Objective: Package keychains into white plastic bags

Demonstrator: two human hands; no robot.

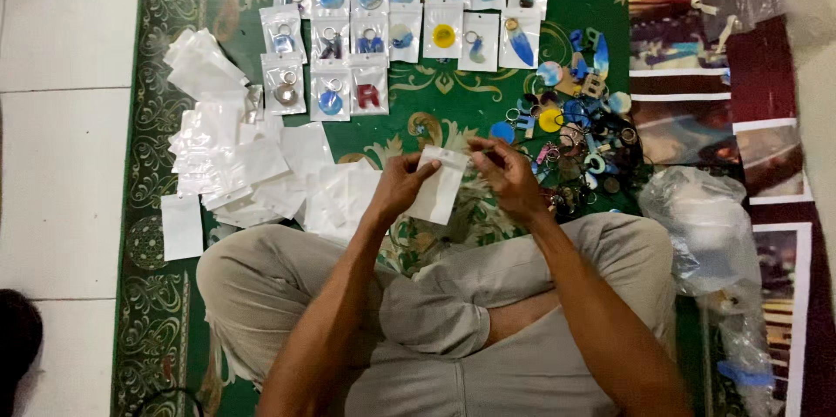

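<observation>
While both hands hold one white pouch (438, 185), twenty packed pouches (402, 23) lie beyond.

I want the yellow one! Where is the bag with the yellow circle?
The bag with the yellow circle lies in the second row of filled bags on the green rug, between a pale-circle bag and a feather bag.

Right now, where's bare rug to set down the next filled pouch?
Bare green rug shows between the rows of bagged keychains and the hands, left hand and right hand, which grip a white pouch. A narrow strip lies right of the top row. Crowded: the empty pouch pile at left, the loose keychain heap at right.
</observation>
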